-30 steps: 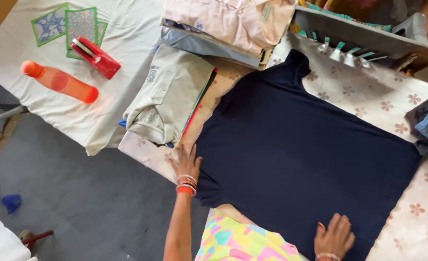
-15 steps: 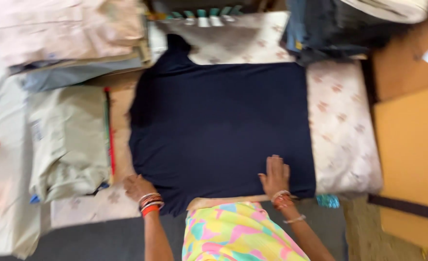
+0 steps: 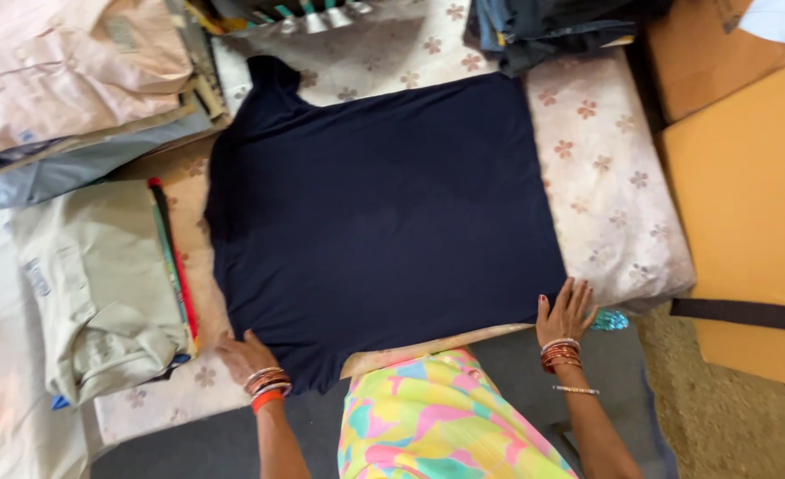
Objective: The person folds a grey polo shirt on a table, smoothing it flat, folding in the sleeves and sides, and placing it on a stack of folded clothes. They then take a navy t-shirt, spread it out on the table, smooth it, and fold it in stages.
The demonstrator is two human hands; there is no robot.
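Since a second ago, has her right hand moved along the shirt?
Yes. The right hand has slid along the near hem of the navy shirt, from partway in out to its right corner, over the flowered pad.

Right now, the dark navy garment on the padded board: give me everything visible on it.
The navy garment is plain, soft-looking knit fabric with no print. It lies spread flat and mostly smooth on the floral-covered board, one short sleeve sticking out at the far left corner. Its near edge hangs slightly over the board's front at the left. The left hand rests at its near left corner, the right hand presses flat at its near right corner. A neckline cannot be made out.
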